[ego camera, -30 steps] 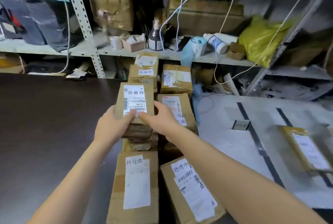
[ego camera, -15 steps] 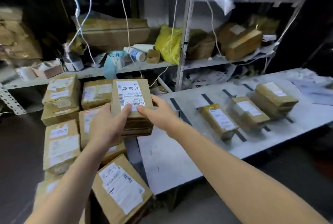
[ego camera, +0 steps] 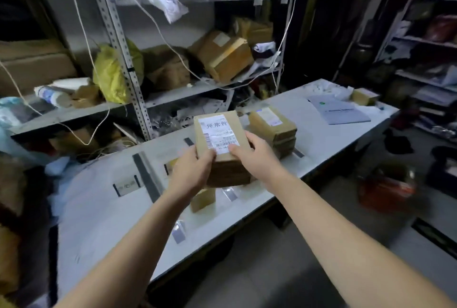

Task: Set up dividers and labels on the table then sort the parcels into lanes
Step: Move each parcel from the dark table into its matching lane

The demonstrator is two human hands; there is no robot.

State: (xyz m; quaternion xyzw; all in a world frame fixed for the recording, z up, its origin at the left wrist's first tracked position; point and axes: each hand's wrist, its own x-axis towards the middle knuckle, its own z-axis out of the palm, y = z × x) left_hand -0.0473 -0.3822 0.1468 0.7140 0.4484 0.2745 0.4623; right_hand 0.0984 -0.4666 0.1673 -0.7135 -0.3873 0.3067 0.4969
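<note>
Two hands of mine grip a stack of parcels [ego camera: 223, 159] above the middle of the table [ego camera: 329, 149], my left hand [ego camera: 191, 171] wrapped round its left side and my right hand [ego camera: 252, 153] round its right, thumbs lying on the top box. Largest before me is that pale table, running from its near left corner toward a far right corner where a grey folder [ego camera: 338, 109] lies flat. Behind its far edge stands a metal shelf rack [ego camera: 118, 42] with a yellow bag [ego camera: 108, 75] on it. Black divider strips [ego camera: 146, 176] cross the tabletop from far edge to near edge. Just right of my stack, another pile of brown parcels [ego camera: 274, 127] sits near the far edge. The top box carries a white label [ego camera: 218, 134] with printed characters and a barcode. A small card [ego camera: 126, 185] lies left of one strip.
</note>
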